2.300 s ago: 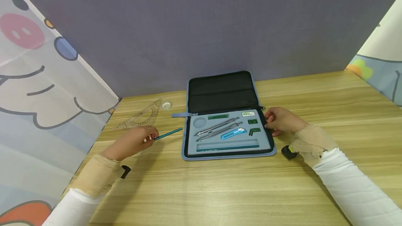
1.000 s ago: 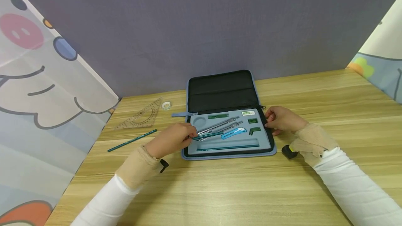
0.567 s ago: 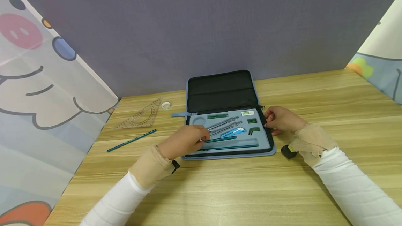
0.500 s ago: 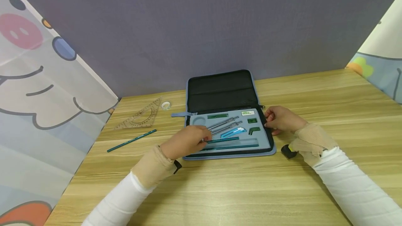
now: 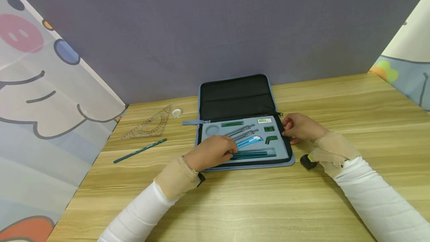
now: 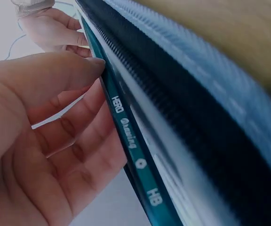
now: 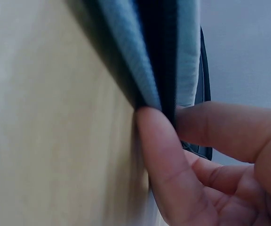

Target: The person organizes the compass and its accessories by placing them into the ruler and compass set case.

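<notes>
Head view: left hand [image 5: 212, 151] pinching teal hexagonal HB pencil [image 6: 131, 155], seating it in grey foam long slot of open blue zip case [image 5: 291, 160]; right hand [image 5: 300, 128] gripping case edge; likely pressing flat next.

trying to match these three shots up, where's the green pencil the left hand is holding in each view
Head: green pencil in the case's front slot, beside the left hand.
Left wrist: runs diagonally through the middle, marked HB, fingers pinching it.
Right wrist: not in view.
Shared landmark: the blue zip case.
</notes>
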A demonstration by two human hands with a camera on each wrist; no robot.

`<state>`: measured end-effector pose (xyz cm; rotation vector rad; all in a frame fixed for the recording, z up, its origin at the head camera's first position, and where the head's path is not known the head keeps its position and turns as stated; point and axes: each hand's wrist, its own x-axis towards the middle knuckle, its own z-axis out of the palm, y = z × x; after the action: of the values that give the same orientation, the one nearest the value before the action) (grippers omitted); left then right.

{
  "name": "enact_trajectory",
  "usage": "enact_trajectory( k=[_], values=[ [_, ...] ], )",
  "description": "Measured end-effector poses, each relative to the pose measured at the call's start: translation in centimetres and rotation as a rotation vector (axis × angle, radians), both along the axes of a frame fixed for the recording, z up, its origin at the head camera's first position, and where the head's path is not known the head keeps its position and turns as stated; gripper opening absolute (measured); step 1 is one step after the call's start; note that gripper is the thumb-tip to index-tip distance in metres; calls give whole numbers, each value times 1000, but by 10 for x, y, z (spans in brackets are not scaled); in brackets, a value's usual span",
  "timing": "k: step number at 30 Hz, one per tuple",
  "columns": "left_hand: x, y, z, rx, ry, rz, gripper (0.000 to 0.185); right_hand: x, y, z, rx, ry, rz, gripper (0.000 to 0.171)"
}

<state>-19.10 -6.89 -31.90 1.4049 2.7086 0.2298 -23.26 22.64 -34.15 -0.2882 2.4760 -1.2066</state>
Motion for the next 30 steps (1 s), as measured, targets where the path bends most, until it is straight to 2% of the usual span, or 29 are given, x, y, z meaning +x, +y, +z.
enact_trajectory(
  k=[8,15,30],
  values=[
    [0,10,-3,3,10,-16,16,0,0,0,0,-1,4,27],
    [0,18,-4,-33,-9,2,17,0,0,1,0,-5,0,27],
    [-1,17,-5,-7,-23,-3,19,-1,-1,0,-4,-17,-8,28]
  ],
)
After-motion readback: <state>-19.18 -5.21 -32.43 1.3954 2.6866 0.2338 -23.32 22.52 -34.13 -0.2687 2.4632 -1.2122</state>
